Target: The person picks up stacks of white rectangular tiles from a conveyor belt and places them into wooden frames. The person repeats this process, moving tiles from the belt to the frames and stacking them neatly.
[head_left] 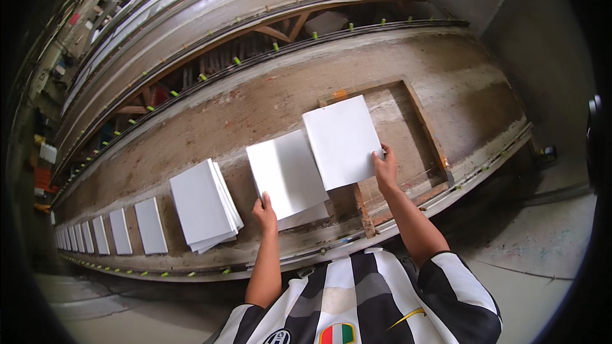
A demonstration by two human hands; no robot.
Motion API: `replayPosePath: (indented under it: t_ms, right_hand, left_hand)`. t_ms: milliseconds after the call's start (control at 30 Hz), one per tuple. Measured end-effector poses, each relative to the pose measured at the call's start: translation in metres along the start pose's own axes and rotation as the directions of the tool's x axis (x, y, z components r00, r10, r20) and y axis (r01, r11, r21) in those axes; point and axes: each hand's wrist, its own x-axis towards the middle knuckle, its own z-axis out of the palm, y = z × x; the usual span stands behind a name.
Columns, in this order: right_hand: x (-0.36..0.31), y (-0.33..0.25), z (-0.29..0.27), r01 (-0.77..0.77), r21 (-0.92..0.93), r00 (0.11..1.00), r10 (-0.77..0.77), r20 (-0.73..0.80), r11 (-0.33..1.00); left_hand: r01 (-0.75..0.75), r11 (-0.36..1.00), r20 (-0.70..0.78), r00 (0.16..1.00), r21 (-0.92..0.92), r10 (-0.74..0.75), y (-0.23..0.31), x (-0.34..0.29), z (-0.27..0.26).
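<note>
My left hand [266, 214] grips the lower left edge of a white rectangular board [287, 175], thumb on its face. In my right hand [385, 168] is a second white board [342, 141], pinched at its lower right edge. The two boards meet or slightly overlap side by side above the long table. Part of another white sheet [307, 216] shows under the left one. Behind the right board lies a wooden frame [421, 118], partly hidden. A loose stack of white boards [201, 207] rests left of my left hand.
Single white boards [151, 226] lie spaced in a row toward the far left of the brown-stained table [268, 99]. Small green clips [237, 60] line its far rail. Another long table [242, 6] runs behind it. A grey wall [542, 57] stands at the right.
</note>
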Motion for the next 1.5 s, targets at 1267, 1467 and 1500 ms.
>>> replayPosePath:
  t_ms: [1267,1467,1500]
  right_hand:
    - [0.124,-0.003,-0.151,0.001,0.014,0.934,-0.006,0.357,1.000]
    - [0.138,0.035,-0.125,0.054,-0.125,0.932,-0.005,0.362,0.991]
    - [0.138,0.039,-0.123,0.056,-0.149,0.929,0.003,0.371,0.987]
  left_hand:
    - [-0.295,0.932,0.020,0.952,-0.213,0.306,0.203,-0.138,0.255]
    - [-0.302,0.855,0.051,0.949,0.422,0.310,0.151,-0.133,0.226]
    - [-0.299,0.840,0.054,0.950,0.453,0.309,0.138,-0.133,0.224]
